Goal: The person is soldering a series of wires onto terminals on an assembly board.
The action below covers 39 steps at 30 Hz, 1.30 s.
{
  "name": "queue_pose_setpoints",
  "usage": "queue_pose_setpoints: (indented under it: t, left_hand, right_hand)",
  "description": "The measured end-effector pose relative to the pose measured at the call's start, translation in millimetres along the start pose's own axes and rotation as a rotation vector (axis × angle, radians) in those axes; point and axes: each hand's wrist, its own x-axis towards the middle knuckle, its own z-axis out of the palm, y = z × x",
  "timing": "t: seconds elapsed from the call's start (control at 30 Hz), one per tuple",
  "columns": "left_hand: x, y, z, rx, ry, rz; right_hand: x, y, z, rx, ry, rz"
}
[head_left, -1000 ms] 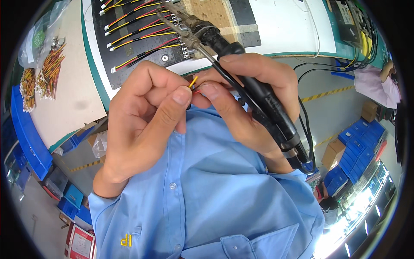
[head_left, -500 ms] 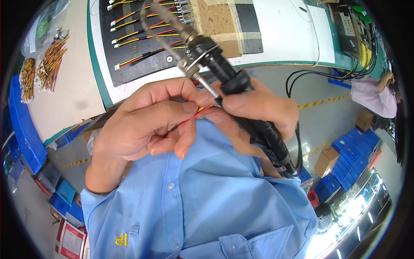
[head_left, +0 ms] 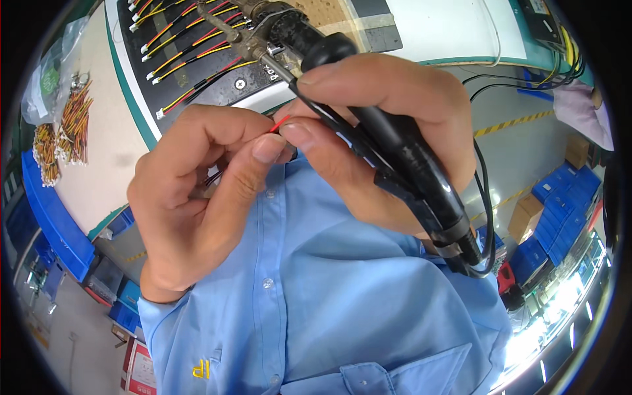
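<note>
My left hand [head_left: 204, 178] is closed, pinching a thin red wire [head_left: 281, 123] between thumb and forefinger. Darker strands show between its curled fingers, partly hidden. In my right hand [head_left: 421, 92] lies a black soldering iron [head_left: 408, 158] with a thin metal tube clamped along its side. The right thumb and a fingertip also meet at the red wire, close against the left fingertips. The iron's metal front points up and left, over a black plate [head_left: 220, 99] that bears a row of red, yellow and black wire leads [head_left: 178, 43] with white connectors.
Bundled wire leads [head_left: 76, 135] lie on the pale tabletop [head_left: 108, 164] at left, beside a clear plastic bag [head_left: 49, 85]. A black cable [head_left: 487, 197] trails from the iron. Blue bins [head_left: 559, 210] and a cardboard box [head_left: 526, 217] stand at right.
Both hands have moved up in the picture, nearer the plate. My right thumb and fingertip have come to the wire; less of it shows. The yellow strand is now hidden.
</note>
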Motion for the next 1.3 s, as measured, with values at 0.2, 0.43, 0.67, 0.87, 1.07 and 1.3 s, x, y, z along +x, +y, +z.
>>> queue_pose_setpoints:
  t: [0.2,0.43,0.67,0.87,1.07,1.3]
  left_hand:
    - [18,5,-9,-0.116,0.050,-0.136]
    - [32,11,-14,-0.001,0.071,-0.327]
    - [56,1,-34,0.053,-0.241,-0.435]
    - [75,13,-42,0.131,-0.266,-0.593]
    - [78,16,-35,0.191,-0.252,-0.543]
    - [73,16,-38,0.191,-0.224,-0.567]
  right_hand:
    - [6,4,19,-0.005,0.352,0.075]
    - [6,5,-17,-0.360,-0.052,-0.068]
    - [-23,-4,-33,-0.538,0.143,-0.121]
    - [-42,-14,-33,-0.126,0.154,-0.129]
    - [-35,-11,-32,-0.185,0.059,-0.167]
    - [-33,-8,-24,-0.227,0.070,-0.171]
